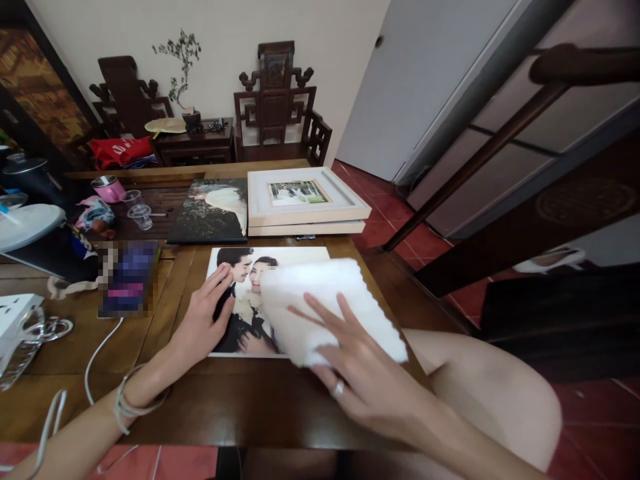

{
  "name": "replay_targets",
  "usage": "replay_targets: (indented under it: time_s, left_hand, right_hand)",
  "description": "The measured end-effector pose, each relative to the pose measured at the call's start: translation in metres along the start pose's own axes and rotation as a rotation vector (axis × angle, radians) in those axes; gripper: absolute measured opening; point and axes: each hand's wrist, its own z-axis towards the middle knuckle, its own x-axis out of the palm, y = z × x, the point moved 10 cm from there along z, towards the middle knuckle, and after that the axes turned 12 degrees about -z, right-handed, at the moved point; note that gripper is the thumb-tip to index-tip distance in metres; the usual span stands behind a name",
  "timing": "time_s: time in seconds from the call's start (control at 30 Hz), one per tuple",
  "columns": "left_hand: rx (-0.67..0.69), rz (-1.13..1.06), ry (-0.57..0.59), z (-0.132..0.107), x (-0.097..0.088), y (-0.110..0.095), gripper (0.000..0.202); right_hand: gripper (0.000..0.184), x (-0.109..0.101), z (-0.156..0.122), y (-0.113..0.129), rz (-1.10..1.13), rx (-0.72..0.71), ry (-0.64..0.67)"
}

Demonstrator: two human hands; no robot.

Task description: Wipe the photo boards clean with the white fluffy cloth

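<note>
A large wedding photo print (295,357) of a couple lies on the wooden table in front of me. My left hand (205,313) rests flat on its left side with the fingers stretched out. Over the right part of the photo lies a fluffy white cloth (370,307) with a scalloped edge, covering that part and hanging past its right edge. My right hand (350,360) presses on the cloth, some fingers spread, with a fold of it bunched between thumb and forefinger.
Behind the photo are a dark photo panel (210,213) and stacked pale picture frames (310,217). At left are a phone (129,280) on a white cable, clear cups (140,215), a pink mug (109,189), a lidded dark container (40,247) and a power strip (17,320). A wooden chair (480,247) stands right.
</note>
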Motion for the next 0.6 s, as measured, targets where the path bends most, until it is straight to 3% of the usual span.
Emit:
replay_targets:
  time_s: [0.1, 0.2, 0.5, 0.6]
  left_hand:
    - [-0.010, -0.006, 0.006, 0.000, 0.001, 0.001, 0.045]
    - [-0.012, -0.011, 0.005, 0.000, 0.000, 0.001, 0.045]
    - [-0.010, 0.015, 0.016, 0.001, 0.000, 0.000, 0.044]
    - [-0.015, 0.020, 0.020, 0.001, 0.001, 0.000, 0.045]
  right_hand:
    - [0.022, -0.004, -0.018, 0.026, 0.039, -0.033, 0.013]
    - [0.024, -0.004, -0.015, 0.026, 0.076, -0.042, 0.032]
    - [0.030, 0.008, 0.057, -0.068, -0.048, 0.092, 0.029]
    - [0.031, 0.011, 0.068, -0.082, -0.065, 0.125, 0.028]
